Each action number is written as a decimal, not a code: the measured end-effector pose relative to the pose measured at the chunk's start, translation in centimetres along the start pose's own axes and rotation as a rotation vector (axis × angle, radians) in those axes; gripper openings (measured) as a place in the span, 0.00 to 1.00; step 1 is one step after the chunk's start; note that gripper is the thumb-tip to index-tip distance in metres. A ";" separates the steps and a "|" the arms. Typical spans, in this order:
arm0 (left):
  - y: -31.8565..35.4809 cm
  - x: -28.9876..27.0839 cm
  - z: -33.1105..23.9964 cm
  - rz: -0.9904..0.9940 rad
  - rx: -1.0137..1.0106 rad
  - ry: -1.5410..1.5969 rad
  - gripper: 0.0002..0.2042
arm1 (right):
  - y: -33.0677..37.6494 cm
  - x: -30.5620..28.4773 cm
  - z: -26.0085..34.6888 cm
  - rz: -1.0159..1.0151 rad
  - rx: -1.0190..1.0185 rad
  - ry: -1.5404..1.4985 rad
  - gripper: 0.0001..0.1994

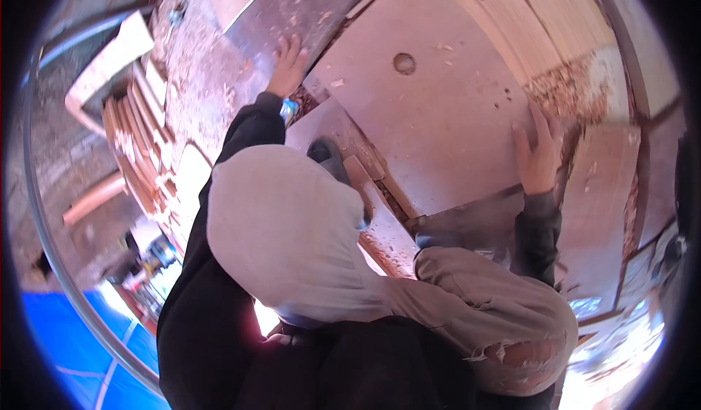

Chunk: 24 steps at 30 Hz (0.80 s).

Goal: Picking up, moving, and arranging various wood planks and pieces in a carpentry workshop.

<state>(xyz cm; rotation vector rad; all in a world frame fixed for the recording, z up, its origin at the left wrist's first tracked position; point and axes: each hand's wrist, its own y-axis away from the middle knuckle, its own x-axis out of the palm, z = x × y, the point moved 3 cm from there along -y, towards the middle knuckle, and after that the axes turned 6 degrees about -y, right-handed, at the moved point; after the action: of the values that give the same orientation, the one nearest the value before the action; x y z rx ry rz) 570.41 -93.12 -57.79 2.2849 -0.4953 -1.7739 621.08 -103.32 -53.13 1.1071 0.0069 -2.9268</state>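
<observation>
A large, smooth wooden panel lies flat ahead of me, with a dark round spot or hole in it and a few shavings on top. At its right edge rests my right hand, thumb and fingers apart. My left hand lies with spread fingers on a dark, dusty board beyond the panel's left side. Neither hand has anything visibly in it. My bent knees in pale trousers hide part of the near area.
Below the panel, a narrow plank lies between my dark shoes. Long wooden strips are stacked at the left, near a blue sheet. Pale boards and wood shavings lie at the far right.
</observation>
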 end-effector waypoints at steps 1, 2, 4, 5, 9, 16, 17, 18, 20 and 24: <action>0.2 0.1 -0.1 -0.027 0.014 0.018 0.29 | -0.2 0.0 0.0 -0.012 0.004 -0.008 0.21; 0.3 0.1 -0.2 -0.038 -0.004 0.026 0.28 | -0.4 0.0 0.1 -0.002 0.007 -0.021 0.21; 0.5 -0.1 -0.7 -0.061 0.034 0.050 0.27 | -0.5 0.2 0.6 0.039 -0.006 -0.032 0.21; 0.5 -0.2 -1.1 -0.054 0.074 0.062 0.27 | -0.2 0.2 0.9 0.021 0.045 -0.035 0.20; 0.1 0.0 -0.2 0.016 -0.246 0.126 0.25 | 2.1 1.2 1.9 0.051 0.107 -0.046 0.20; -0.4 2.4 0.4 -0.353 0.202 -0.155 0.25 | 4.4 3.6 -2.6 0.002 -0.007 0.169 0.22; -0.3 2.5 0.4 -0.321 0.205 -0.162 0.22 | 4.3 3.7 -3.4 0.009 0.077 -0.031 0.24; -0.2 2.5 -0.2 -0.381 0.216 -0.191 0.20 | 4.2 3.7 -3.9 0.043 0.163 -0.095 0.25; 0.0 2.4 -1.1 -0.356 0.206 -0.357 0.16 | 3.5 3.6 -3.3 -0.003 0.033 0.016 0.27; 2.5 1.5 -3.0 -0.400 -0.158 0.104 0.31 | 2.1 3.6 -1.3 0.034 0.084 0.042 0.28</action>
<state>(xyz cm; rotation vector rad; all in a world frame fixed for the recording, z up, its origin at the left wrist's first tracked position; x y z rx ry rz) 573.30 -96.19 -57.48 2.4705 0.1292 -1.7665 619.30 -105.47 -56.51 1.1675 -0.1348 -2.8980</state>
